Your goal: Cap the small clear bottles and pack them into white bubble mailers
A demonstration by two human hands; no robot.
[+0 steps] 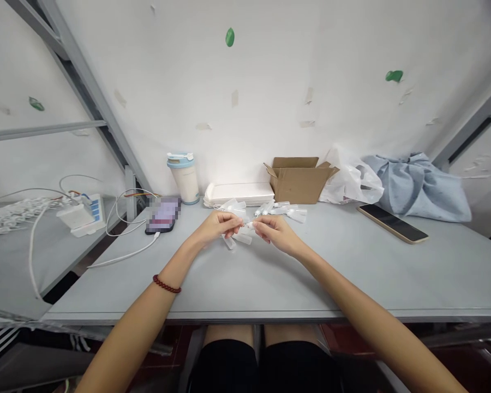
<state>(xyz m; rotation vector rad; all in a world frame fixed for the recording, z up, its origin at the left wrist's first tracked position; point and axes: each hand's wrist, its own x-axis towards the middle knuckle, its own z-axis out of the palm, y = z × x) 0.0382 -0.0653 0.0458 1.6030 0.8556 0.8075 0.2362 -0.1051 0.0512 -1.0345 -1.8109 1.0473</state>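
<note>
Above the middle of the grey table, my left hand (pixel 217 226) and my right hand (pixel 279 233) face each other, fingertips close together. Between the right thumb and forefinger is a small white piece (pixel 250 224), too small to name. The left hand is closed in a pinch, and what it grips is hidden by its fingers. Around the hands lie several translucent white pieces with flat tabs: some clear pieces (pixel 244 238) just below the fingertips, a cluster (pixel 234 207) behind the left hand and another group (pixel 297 214) behind the right hand.
Along the wall stand a blue-lidded cup (pixel 185 177), a stack of white flat boxes (pixel 241 193), an open cardboard box (pixel 297 183), a white plastic bag (pixel 347 180) and a blue cloth bundle (pixel 419 188). One phone (pixel 393 222) lies right; another phone (pixel 163 214) with a cable (pixel 126 259) lies left.
</note>
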